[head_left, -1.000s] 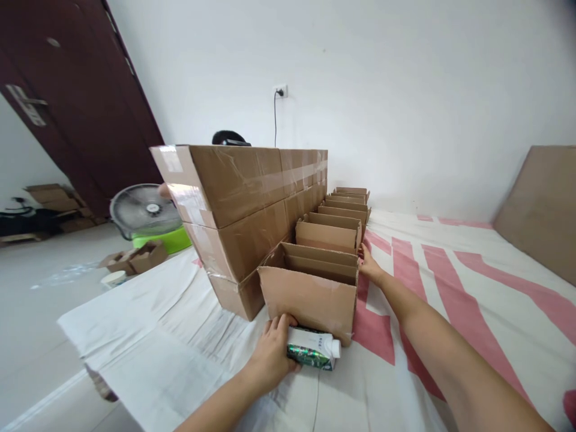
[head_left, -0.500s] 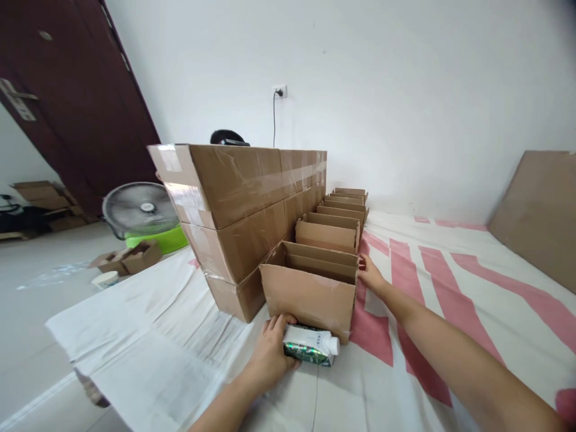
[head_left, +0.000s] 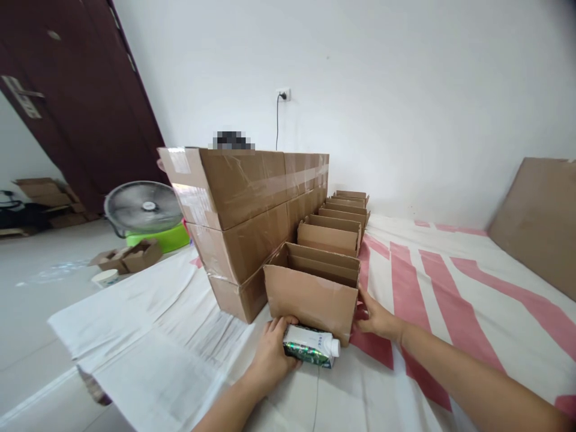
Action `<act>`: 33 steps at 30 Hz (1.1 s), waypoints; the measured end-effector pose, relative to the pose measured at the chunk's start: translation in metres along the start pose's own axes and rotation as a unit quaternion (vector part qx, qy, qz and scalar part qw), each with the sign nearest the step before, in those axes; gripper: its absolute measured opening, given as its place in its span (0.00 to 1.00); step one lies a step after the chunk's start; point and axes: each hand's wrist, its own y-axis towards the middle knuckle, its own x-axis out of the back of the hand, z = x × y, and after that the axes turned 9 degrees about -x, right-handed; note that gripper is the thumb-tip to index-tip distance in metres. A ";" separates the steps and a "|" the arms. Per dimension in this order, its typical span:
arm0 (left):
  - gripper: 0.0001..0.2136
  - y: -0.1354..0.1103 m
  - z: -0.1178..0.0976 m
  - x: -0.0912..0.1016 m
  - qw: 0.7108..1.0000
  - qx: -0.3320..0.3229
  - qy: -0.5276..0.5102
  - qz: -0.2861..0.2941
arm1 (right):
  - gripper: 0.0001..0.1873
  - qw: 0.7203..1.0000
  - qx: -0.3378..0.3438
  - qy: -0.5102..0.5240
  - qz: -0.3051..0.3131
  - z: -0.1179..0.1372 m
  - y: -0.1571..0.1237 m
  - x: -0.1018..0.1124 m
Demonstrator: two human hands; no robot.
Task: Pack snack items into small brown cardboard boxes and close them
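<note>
My left hand (head_left: pixel 272 351) is closed around the base end of a small drink carton (head_left: pixel 311 345) with green print and a white cap. The carton lies on its side on the cloth, cap pointing right, just in front of an open cardboard box (head_left: pixel 310 300). That box is the nearest in a row, and its top flaps are up; the bottom inside is hidden. At the box's right side is my right hand (head_left: pixel 378 318), its fingers apart, with the fingertips against or close to the cardboard wall. Nothing shows in its grasp.
Taped cardboard boxes (head_left: pixel 247 186) are stacked three high on the left of the row. More open boxes (head_left: pixel 330 234) stand behind. A striped cloth (head_left: pixel 432 324) covers the surface. A fan (head_left: pixel 146 207) is at left, and a large cardboard sheet (head_left: pixel 535 216) leans at right.
My right hand has slid down from the box's upper right edge to lower on its side. My left hand and the carton have barely moved. The view has shifted slightly.
</note>
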 end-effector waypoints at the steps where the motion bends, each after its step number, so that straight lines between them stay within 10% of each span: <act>1: 0.30 0.000 0.000 -0.001 1.000 0.000 -0.003 -0.004 | 0.61 1.000 0.005 -0.012 -0.002 0.000 -0.001 0.000; 9: 0.32 -0.001 -0.001 -0.002 0.999 -0.004 -0.033 -0.016 | 0.77 0.999 0.020 -0.038 -0.019 -0.006 -0.005 -0.006; 33: 0.31 0.001 0.000 0.003 0.997 -0.048 -0.010 -0.065 | 0.74 0.995 0.014 -0.005 -0.095 -0.014 0.005 -0.029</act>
